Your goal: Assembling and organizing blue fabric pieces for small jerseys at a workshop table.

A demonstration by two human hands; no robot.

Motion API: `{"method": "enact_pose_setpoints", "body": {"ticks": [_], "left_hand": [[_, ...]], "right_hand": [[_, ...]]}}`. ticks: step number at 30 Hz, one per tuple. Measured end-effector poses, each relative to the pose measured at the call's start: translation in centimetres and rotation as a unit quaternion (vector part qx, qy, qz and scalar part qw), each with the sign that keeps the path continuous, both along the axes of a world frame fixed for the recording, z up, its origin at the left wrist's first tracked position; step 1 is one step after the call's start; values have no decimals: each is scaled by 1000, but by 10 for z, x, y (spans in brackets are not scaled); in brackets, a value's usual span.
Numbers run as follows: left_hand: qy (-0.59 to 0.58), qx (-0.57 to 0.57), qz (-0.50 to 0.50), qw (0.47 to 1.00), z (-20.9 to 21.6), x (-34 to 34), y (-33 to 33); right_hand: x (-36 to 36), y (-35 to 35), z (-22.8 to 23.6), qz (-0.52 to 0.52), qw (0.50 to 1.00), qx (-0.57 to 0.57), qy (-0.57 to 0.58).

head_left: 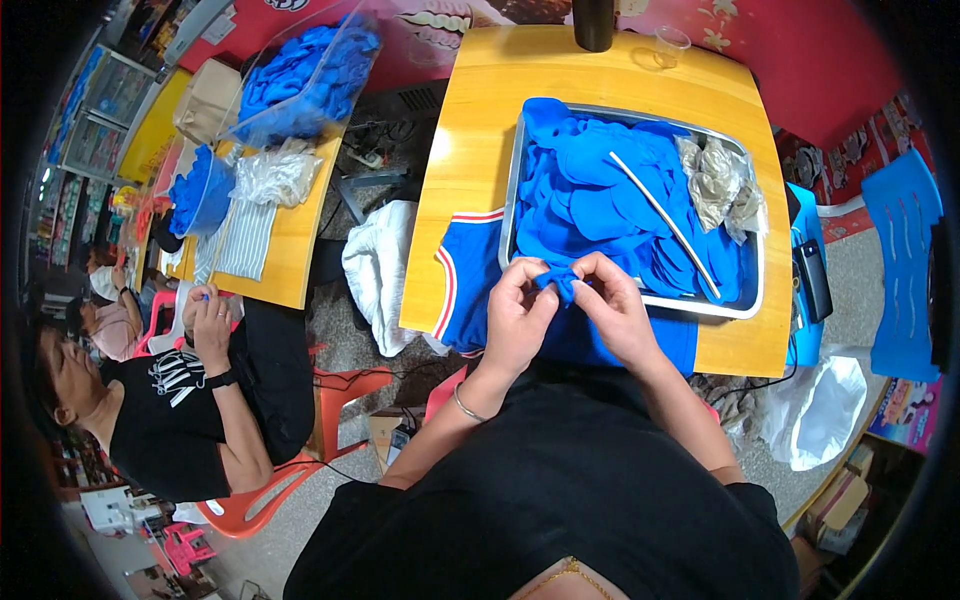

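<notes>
Between the fingertips of my left hand (519,313) and my right hand (620,312) is a small, crumpled blue fabric piece (558,281). Both hands pinch it at the front edge of a metal tray (508,205). Many flat, rounded blue pieces (597,200) are heaped in that tray. A thin white stick (660,220) lies slantwise across the heap. At the tray's right end sits a clear plastic bag (715,180) with pale contents. Under my wrists and the tray, a blue garment (465,285) with red and white trim covers part of the table.
The yellow wooden table (485,90) carries a dark cylinder (593,25) and a clear cup (668,47) at its far edge. To the left, another person (170,415) sits by a second table with a clear bin (300,85) of blue pieces. A blue chair (903,265) stands right.
</notes>
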State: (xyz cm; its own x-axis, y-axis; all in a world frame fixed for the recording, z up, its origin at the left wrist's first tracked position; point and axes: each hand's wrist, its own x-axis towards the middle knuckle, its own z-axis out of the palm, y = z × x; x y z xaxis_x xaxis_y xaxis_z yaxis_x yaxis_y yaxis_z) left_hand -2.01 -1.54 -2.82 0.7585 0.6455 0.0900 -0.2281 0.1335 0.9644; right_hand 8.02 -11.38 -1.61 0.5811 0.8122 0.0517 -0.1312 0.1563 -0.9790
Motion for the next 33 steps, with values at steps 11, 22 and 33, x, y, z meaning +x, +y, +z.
{"method": "enact_pose_setpoints", "body": {"ticks": [11, 22, 33], "left_hand": [[25, -136, 23, 990, 16, 0, -6], [33, -147, -23, 988, 21, 1, -9], [23, 13, 82, 996, 3, -1, -14]], "right_hand": [[-3, -3, 2, -58, 974, -33, -217], [0, -2, 0, -86, 993, -16, -81], [-14, 0, -2, -72, 997, -2, -36]]}}
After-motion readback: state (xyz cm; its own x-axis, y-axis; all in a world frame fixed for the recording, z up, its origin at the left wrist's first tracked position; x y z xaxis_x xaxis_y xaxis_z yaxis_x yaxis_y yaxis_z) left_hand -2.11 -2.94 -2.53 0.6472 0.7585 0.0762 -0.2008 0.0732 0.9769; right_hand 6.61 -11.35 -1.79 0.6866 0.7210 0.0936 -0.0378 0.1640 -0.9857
